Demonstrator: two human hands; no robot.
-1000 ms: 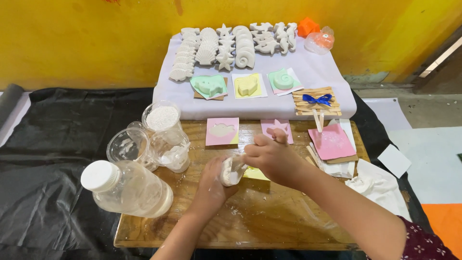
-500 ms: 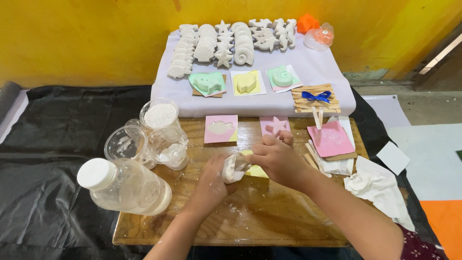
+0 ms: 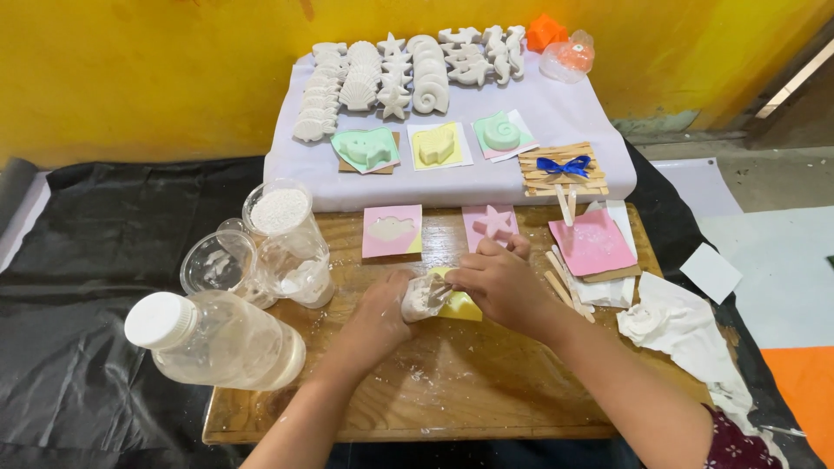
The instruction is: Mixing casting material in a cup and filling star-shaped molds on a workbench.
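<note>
My left hand (image 3: 382, 311) grips a small white plaster-coated cup (image 3: 423, 298) tipped on its side over the wooden board (image 3: 452, 382). My right hand (image 3: 497, 281) is closed on a thin wooden stick (image 3: 440, 293) whose tip pokes into the cup's mouth. Directly under the cup lies a yellow mould (image 3: 461, 305). Just beyond my hands lie a pink-and-yellow mould (image 3: 392, 230) and a pink star mould (image 3: 492, 225).
A large lidded plastic jar (image 3: 213, 339) lies at the left, beside a powder-filled cup (image 3: 282, 227) and an empty clear cup (image 3: 219, 263). White plaster casts (image 3: 395, 69) fill the white cloth behind. Wooden sticks (image 3: 566, 291), pink card (image 3: 593, 242) and a crumpled cloth (image 3: 678, 334) sit right.
Both hands stay together on the cup and stick, shifting only slightly over the yellow mould. The camera has tilted a little.
</note>
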